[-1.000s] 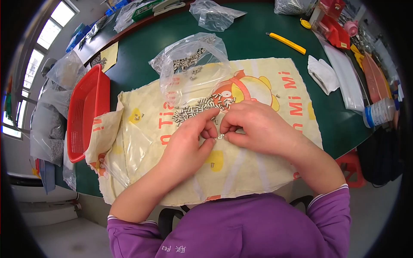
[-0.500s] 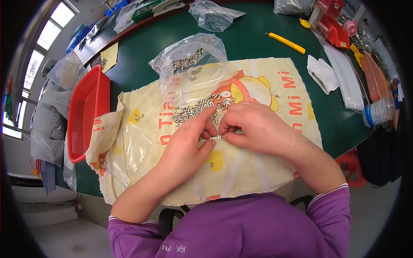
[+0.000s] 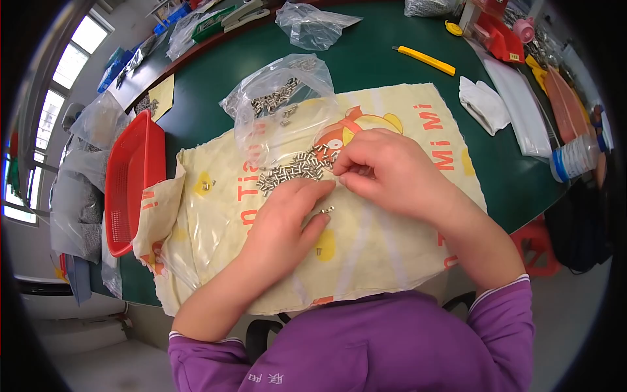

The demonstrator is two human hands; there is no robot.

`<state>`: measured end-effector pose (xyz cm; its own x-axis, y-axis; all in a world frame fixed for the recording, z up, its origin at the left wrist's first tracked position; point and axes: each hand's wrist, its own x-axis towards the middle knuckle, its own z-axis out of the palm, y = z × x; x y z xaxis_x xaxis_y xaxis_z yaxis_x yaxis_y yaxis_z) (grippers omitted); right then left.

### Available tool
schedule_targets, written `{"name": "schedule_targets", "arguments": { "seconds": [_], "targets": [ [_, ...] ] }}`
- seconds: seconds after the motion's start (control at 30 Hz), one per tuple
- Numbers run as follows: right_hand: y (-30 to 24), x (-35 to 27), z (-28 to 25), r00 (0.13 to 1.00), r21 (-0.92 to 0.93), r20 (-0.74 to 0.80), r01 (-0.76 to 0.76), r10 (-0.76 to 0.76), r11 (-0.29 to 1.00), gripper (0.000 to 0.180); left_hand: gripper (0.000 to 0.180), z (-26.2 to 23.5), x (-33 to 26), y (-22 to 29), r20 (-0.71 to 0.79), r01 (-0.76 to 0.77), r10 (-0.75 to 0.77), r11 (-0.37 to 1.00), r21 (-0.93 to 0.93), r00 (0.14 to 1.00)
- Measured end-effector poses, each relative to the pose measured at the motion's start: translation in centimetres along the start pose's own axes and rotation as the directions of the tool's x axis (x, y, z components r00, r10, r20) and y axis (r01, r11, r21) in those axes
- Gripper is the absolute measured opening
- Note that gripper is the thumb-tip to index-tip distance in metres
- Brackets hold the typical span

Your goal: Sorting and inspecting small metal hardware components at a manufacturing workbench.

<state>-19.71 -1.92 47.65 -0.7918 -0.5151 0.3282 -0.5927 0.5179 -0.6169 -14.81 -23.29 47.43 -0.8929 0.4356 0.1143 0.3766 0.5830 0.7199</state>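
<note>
A heap of small silver metal cylinders (image 3: pixel 287 175) lies on a cream printed cloth (image 3: pixel 385 261). My left hand (image 3: pixel 281 225) rests on the cloth at the heap's near edge, thumb and forefinger apart. A few small shiny metal pieces (image 3: pixel 326 210) lie between them, close to the thumb tip. To the right, my right hand (image 3: pixel 392 170) has its fingers bent into a pinch beside the heap. Whatever is in that pinch is hidden by the fingers. Behind the heap, an open clear plastic bag (image 3: pixel 281 98) holds more cylinders.
On the left stands a red plastic basket (image 3: pixel 134 183) next to filled clear bags (image 3: pixel 81 196). A yellow cutter knife (image 3: pixel 424 60), a white folded cloth (image 3: pixel 483 106) and a clear jar (image 3: pixel 575 158) are on the green table (image 3: pixel 379 39). One loose cylinder (image 3: pixel 319 251) lies near me.
My right hand has moved away from the small shiny pieces, up toward the heap. My left thumb and forefinger have spread, leaving those pieces on the cloth. The whole view has shifted slightly.
</note>
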Motion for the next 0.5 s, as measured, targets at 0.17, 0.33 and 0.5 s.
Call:
{"name": "schedule_targets", "arguments": {
  "seconds": [0.17, 0.33, 0.5],
  "targets": [
    [0.05, 0.38, -0.30, 0.989, 0.021, -0.138, -0.045, 0.048, 0.999, 0.007, 0.022, 0.16, 0.30, 0.11, -0.005, -0.221, 0.226, 0.958, 0.182, 0.974],
    [0.17, 0.30, 0.17, 0.988, 0.030, -0.155, -0.009, 0.013, 1.000, 0.006, 0.018, 0.40, 0.52, -0.06, -0.007, -0.296, 0.306, 0.926, 0.235, 0.952],
    [0.60, 0.40, 0.44, 0.988, 0.017, -0.154, 0.010, -0.007, 1.000, 0.006, 0.011, -0.19, 0.48, -0.11, -0.047, 0.018, -0.025, 0.989, -0.144, 0.999]
  ]
}}
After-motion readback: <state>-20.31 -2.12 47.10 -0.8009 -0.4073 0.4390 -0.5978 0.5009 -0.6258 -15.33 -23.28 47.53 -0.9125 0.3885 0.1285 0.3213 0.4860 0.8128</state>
